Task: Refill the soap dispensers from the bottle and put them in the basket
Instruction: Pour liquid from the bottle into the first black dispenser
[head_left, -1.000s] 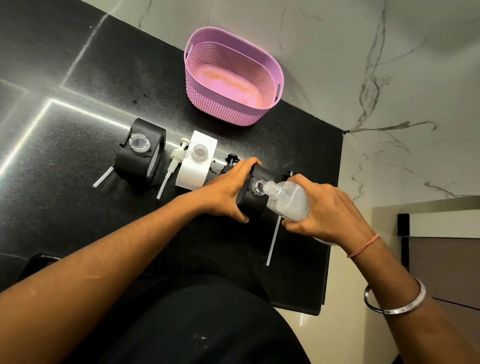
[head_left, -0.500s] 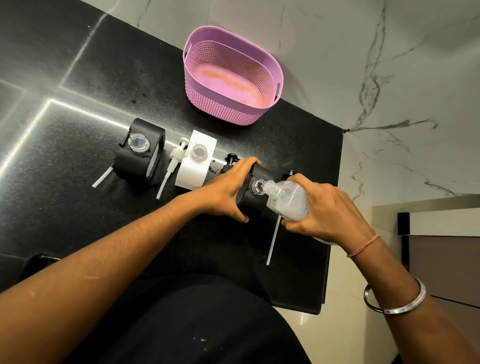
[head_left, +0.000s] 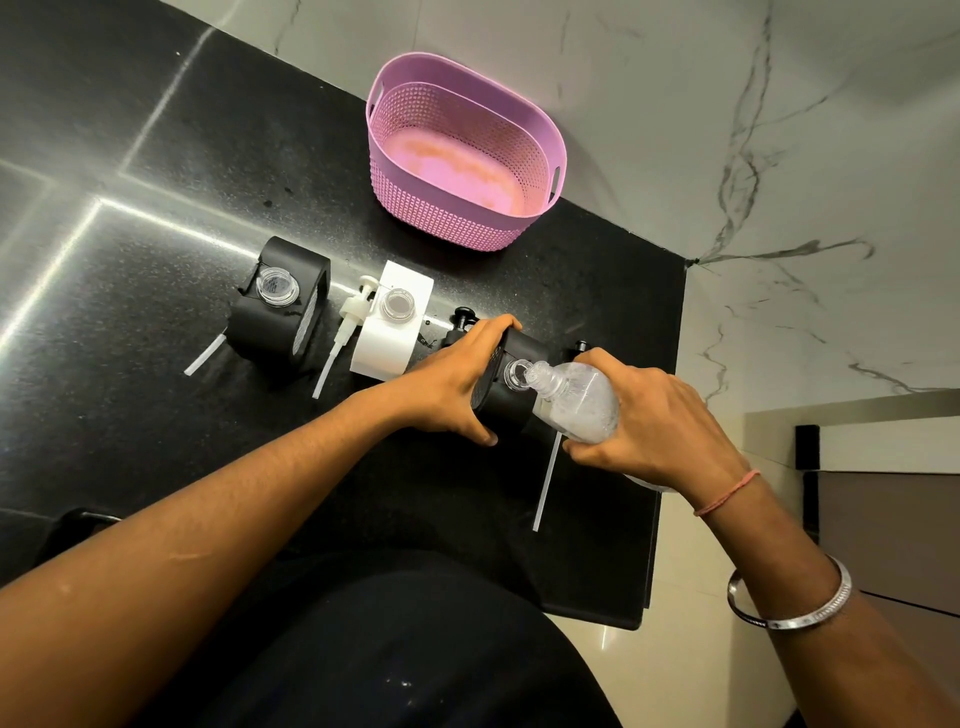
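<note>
Right hand: the right hand (head_left: 660, 415) is wrapped round the clear refill bottle (head_left: 582, 402) and tips it on its side, so its neck points left at the mouth of the nearest dispenser.
Left hand: the left hand (head_left: 457, 384) grips the black dispenser being filled (head_left: 511, 405), fingers over its far edge and thumb on its near side, holding it upright on the black counter (head_left: 156, 415).
Pour: the bottle's neck meets the rim of the open filler mouth; whether liquid is flowing is too fine to tell.
Loose pump tube: a white dip tube (head_left: 545, 483) lies flat on the counter just under the bottle, with a dark pump head near its far end, behind the right hand.
White dispenser: the white dispenser (head_left: 389, 332) stands uncapped just left of the left hand, its white pump (head_left: 348, 322) lying beside it.
Far black dispenser: the second black dispenser (head_left: 283, 306) stands further left, also uncapped.
Basket: the pink basket (head_left: 540, 124) sits at the back of the counter against the marble wall, with nothing in it.
Stage: judged as the first fill, with two dispensers, all the pumps and the basket step left.
Risk: the mouth is narrow, so a slight drift of the neck would likely spill soap over the dispenser and counter; a hard squeeze could overflow it; wet hands could then lose their grip; the counter's right edge is near.
</note>
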